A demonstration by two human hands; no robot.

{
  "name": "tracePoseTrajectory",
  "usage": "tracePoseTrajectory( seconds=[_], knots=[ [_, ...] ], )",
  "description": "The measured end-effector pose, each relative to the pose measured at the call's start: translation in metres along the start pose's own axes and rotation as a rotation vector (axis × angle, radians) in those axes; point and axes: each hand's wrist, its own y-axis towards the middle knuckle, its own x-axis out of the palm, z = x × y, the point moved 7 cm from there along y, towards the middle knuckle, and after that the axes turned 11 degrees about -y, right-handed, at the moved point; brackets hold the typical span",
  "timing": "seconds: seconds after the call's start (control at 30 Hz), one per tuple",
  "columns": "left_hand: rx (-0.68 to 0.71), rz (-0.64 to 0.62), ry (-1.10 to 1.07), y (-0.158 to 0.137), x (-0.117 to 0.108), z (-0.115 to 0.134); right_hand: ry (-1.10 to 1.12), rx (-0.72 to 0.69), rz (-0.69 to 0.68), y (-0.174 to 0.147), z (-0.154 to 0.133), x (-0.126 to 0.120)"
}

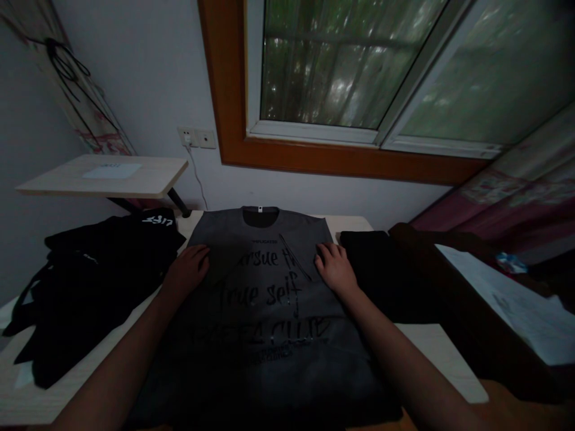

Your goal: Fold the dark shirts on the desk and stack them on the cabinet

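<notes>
A dark grey T-shirt (260, 305) with black lettering lies spread flat in front of me, its collar toward the wall. A small white label shows inside the neckline. My left hand (191, 267) rests on the shirt's left side below the shoulder, its fingers laid out on the cloth. On the opposite side my right hand (335, 266) lies palm down at the shirt's edge, fingers spread. Neither hand holds anything that I can see. The bottom of the shirt fades into shadow.
Black garments are heaped (103, 281) at the left, under a small raised wooden shelf (166, 179). Folded black cloth (381, 275) lies on the table (449, 353) at the right. Beyond it sits a paper sheet (507, 305) on a dark surface. A window (323, 72) is behind.
</notes>
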Motion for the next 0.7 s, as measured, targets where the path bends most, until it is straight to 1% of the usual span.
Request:
tracePoseTrajectory(
  seconds=[0.23, 0.5, 0.7],
  knots=[
    [-0.009, -0.019, -0.002, 0.009, 0.001, -0.004, -0.003, 0.0, 0.008, 0.005, 0.001, 0.003],
    [0.048, -0.006, -0.015, 0.025, 0.007, -0.012, -0.005, 0.005, 0.005, 0.013, 0.004, 0.009],
    [0.064, 0.003, -0.011, 0.033, 0.014, -0.019, -0.005, -0.001, 0.011, 0.021, 0.004, 0.014]
  ],
)
